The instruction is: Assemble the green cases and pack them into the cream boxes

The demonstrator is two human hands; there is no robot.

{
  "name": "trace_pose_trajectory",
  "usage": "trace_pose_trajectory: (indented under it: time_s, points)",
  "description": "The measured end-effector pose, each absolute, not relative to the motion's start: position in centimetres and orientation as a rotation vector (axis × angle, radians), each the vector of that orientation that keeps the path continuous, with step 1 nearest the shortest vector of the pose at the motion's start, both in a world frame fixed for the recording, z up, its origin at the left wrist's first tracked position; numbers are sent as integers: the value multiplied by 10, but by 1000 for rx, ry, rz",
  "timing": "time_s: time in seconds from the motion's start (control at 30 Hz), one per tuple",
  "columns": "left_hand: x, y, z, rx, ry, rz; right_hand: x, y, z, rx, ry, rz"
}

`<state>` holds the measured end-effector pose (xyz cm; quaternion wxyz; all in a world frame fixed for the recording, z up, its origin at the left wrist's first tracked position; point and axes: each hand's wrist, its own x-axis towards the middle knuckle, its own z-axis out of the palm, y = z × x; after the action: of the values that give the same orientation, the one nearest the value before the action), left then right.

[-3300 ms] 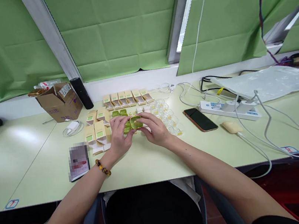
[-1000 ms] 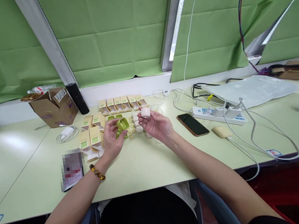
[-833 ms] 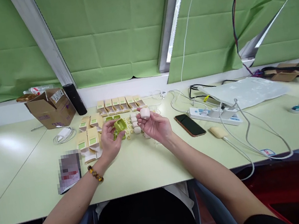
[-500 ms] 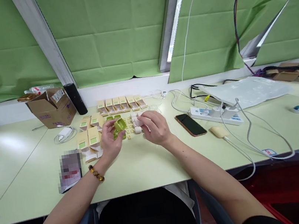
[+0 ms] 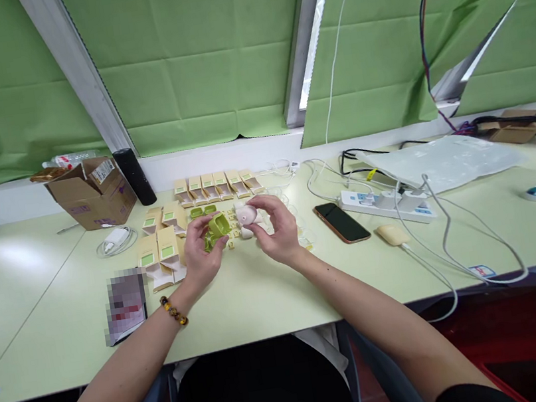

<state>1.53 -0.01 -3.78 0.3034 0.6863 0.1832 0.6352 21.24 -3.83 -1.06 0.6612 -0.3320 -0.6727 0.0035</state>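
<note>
Fingertips (image 5: 260, 200) of the right hand (image 5: 279, 225), now rolled over from palm-up, are pinching the white piece (image 5: 246, 215) above the worktop (image 5: 258, 303); just beside it, the left hand (image 5: 200, 253) is steadily gripping the green cup (image 5: 220, 224). That turn is probably exposing another side; both pieces are staying apart.

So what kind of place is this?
Maybe a workroom or an office: there's a long table, a row of little cardboard boxes, and a power strip with things plugged in.
</note>
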Motion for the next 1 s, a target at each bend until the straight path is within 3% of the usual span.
trace_pose_trajectory:
  time_s: [0.13, 0.23, 1.0]
  points:
    - [16, -1, -37, 1837, 482, 1672, 206, -40, -8, -777, -1361, 643]
    - [15, -2, -36, 1862, 494, 1651, 206, -39, -8, -807, -1289, 855]
    - [9, -5, -36, 2101, 626, 1556, 201, -43, -3, -897, -1298, 992]
